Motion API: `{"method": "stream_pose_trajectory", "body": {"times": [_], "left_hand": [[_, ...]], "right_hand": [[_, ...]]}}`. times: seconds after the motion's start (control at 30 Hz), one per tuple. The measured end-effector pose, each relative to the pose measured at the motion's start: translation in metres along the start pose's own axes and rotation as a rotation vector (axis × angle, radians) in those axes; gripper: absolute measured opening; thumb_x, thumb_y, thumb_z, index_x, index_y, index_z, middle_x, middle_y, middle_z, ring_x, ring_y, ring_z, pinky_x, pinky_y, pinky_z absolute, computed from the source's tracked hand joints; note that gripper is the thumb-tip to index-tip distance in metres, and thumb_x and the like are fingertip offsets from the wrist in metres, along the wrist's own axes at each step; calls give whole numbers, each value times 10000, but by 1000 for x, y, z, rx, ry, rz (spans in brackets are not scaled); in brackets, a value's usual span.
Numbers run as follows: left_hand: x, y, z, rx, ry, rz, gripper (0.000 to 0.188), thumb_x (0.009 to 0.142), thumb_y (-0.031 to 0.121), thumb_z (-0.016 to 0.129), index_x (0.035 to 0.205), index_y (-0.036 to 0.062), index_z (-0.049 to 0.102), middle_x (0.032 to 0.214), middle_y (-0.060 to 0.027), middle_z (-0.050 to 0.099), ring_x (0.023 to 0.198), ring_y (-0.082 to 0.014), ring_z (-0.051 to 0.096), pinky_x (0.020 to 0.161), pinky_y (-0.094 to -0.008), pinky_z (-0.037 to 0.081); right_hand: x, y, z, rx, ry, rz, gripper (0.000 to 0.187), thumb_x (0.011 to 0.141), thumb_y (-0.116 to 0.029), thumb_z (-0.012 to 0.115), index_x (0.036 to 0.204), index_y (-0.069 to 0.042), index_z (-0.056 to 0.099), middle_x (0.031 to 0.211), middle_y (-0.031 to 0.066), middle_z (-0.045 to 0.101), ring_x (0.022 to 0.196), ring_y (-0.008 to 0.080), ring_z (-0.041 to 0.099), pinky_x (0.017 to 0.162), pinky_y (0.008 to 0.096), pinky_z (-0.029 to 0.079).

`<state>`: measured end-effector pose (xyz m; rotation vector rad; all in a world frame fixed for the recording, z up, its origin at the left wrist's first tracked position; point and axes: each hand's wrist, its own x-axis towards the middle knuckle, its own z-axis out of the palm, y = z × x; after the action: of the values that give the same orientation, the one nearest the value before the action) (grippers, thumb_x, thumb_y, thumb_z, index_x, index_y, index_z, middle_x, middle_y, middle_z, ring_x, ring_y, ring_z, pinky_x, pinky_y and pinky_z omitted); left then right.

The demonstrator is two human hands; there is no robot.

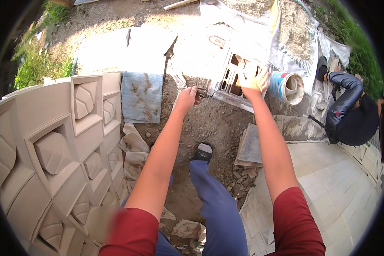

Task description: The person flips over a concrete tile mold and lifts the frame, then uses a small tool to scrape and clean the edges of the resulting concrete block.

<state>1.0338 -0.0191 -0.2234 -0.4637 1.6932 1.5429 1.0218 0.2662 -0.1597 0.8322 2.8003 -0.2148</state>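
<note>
A whitish, dust-covered mould (232, 87) with dark openings and dividing bars lies on the bright ground ahead. My left hand (187, 99) is closed round a thin metal handle (204, 91) beside the mould's near left corner; where the handle joins is unclear. My right hand (254, 83) rests on the mould's right side, fingers spread and thumb apart. Just right of that hand, a blue-and-red bucket (286, 88) leans over with a pale, cement-smeared inside. Strong sunlight washes out the mould's far part.
Stacked pale relief blocks (55, 145) form a wall on my left. Pale tiles (324, 187) lie to the right, where another person (350, 111) crouches. Grey slabs (250, 145) sit near my right forearm. Sand (294, 30) lies on white sacks; a blue sheet (141, 97) lies left.
</note>
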Motion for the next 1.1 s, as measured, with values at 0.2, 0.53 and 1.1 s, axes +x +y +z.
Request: {"method": "stream_pose_trajectory", "body": {"times": [0.2,0.53,1.1], "left_hand": [[11,-1,-3,390,-33,98,541,1038,487,458,1084,15,719,806,-108,731,746,-210,699,712,-368,522],[-2,9,1,333,38,110,563,1025,544,464,1102,54,728,836,-54,711,805,-163,620,786,-327,476],[21,24,-4,762,-85,220,417,988,344,462,912,-3,680,872,-167,713,915,-366,663,861,-462,497]], "right_hand": [[-1,11,19,-84,150,-36,923,887,-767,460,1608,-226,259,1652,292,33,1527,488,-40,1177,674,14],[-10,-2,18,-180,311,-58,923,883,-702,537,1600,-188,267,1642,273,125,1522,476,78,1188,638,112],[-10,12,32,-111,560,-151,801,882,-671,549,1502,-172,458,1566,304,299,1470,501,223,1175,641,148]]}}
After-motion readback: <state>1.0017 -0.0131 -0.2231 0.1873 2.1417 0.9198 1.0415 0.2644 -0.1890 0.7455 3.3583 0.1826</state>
